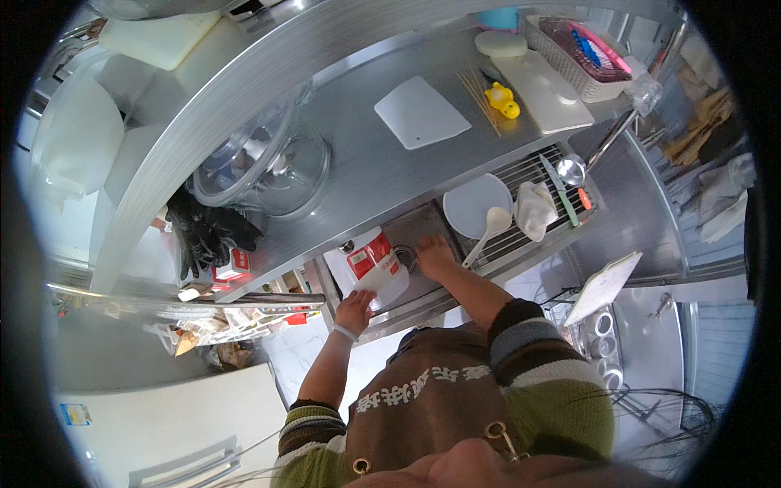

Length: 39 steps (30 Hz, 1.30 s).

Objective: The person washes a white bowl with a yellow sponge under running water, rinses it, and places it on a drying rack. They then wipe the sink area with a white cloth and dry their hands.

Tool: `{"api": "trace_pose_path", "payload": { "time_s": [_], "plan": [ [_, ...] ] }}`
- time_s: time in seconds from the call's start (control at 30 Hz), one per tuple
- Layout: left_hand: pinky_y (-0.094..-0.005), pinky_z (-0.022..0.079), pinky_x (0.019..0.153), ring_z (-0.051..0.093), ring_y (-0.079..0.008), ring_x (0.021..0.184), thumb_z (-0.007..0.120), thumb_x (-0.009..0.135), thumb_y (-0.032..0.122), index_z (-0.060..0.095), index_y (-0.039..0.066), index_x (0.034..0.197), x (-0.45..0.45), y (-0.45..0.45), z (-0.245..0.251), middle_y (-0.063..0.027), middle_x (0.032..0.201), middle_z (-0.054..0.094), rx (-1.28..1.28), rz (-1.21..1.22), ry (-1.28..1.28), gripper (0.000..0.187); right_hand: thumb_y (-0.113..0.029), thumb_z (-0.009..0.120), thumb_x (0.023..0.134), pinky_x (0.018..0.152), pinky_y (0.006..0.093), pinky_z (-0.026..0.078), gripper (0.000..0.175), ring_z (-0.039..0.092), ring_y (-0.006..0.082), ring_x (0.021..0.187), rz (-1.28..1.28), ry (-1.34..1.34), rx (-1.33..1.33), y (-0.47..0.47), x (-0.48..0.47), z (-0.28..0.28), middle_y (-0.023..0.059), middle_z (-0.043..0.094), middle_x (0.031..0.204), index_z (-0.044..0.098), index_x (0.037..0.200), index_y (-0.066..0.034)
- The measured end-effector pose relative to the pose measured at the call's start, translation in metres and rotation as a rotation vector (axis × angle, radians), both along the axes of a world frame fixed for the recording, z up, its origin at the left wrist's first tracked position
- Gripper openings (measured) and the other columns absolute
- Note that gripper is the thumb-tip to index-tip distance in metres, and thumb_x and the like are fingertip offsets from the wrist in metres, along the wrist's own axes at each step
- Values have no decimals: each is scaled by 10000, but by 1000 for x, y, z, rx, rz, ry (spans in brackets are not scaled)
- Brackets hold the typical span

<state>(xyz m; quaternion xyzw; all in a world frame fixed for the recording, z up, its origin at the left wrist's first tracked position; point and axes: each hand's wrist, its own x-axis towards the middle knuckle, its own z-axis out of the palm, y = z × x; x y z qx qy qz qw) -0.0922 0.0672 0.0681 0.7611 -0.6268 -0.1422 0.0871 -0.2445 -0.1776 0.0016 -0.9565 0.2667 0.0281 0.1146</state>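
My left hand (355, 311) holds the near edge of a white plastic jug (373, 283), its fingers against the translucent side. The jug bears a red printed label and sits in a shallow metal basin (418, 222) set into the counter. To the right, my right hand (434, 257) is over the basin with fingers pointing away from me, and nothing shows in it. A round metal ring, seemingly a drain (404, 257), lies between the jug and my right hand. The undersides of the fingers are hidden.
Right of the basin, a metal rack (500, 247) carries a white round lid (476, 204), a cream ladle (497, 222), a cloth (535, 210) and a green-handled knife (564, 198). Behind are a clear bowl (293, 177), a white board (421, 113) and thin skewers (479, 100). Black gloves (210, 229) lie left.
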Motion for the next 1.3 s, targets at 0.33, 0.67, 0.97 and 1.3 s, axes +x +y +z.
{"api": "trace_pose_path", "payload": {
  "time_s": [0.33,0.67,0.97,1.3],
  "plan": [
    [-383,480,860,559,-259,1086,675,733,124,594,143,1106,-10,-15,-21,-53,1096,599,-41,-136,-87,382,-511,577,857,827,466,488,715,612,329,1043,-505,220,236,-46,-77,67,187,625,1116,390,1374,-53],
    [-384,488,891,537,-272,1131,691,726,154,559,132,1157,-21,-26,-24,-65,1166,570,23,-67,-23,451,-259,535,929,769,473,520,499,641,361,940,-782,-311,469,-24,-98,39,171,620,1104,365,1382,-141],
    [-425,482,897,553,-296,1095,661,735,179,584,135,1127,1,-7,-27,-78,1166,599,56,-13,-58,401,-135,535,855,684,414,543,451,624,275,978,191,50,-53,18,-84,40,96,601,1073,515,1306,-137],
    [-426,483,881,562,-306,1073,677,711,120,599,149,1113,-6,-8,-26,-75,1131,612,19,-44,-33,410,-100,435,913,834,430,507,414,599,322,987,-337,-311,-36,-81,-115,42,109,578,1105,528,1312,-157]
  ]
}}
